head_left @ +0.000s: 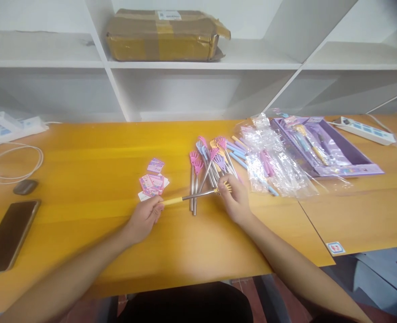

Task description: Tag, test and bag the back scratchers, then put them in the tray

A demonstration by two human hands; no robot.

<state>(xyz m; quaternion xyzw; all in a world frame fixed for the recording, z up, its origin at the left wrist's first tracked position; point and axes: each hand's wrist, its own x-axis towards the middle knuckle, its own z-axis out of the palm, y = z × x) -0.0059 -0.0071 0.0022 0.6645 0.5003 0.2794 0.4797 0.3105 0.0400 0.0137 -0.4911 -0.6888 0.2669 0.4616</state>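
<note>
Stretched between my two hands is a back scratcher (198, 195) with a yellow handle, a metal rod and a yellow claw head. My left hand (144, 217) is closed round the yellow handle end. The claw end is gripped by my right hand (234, 199), whose fingers partly cover the head. Just beyond it lies a heap of back scratchers (207, 161) with pink, blue, purple and orange claws on metal rods. Small printed cards (153, 184) lie in a loose pile past my left hand. Loose coloured handles (239, 159) rest right of the heap.
Clear plastic bags (272, 157) spread beside a purple display box (360, 169) holding wrapped pieces. Power strips (367, 130) lie at both sides. A phone (8, 237), a dark small object (25, 187) and a white cable are at left. A cardboard box (165, 38) sits on the shelf.
</note>
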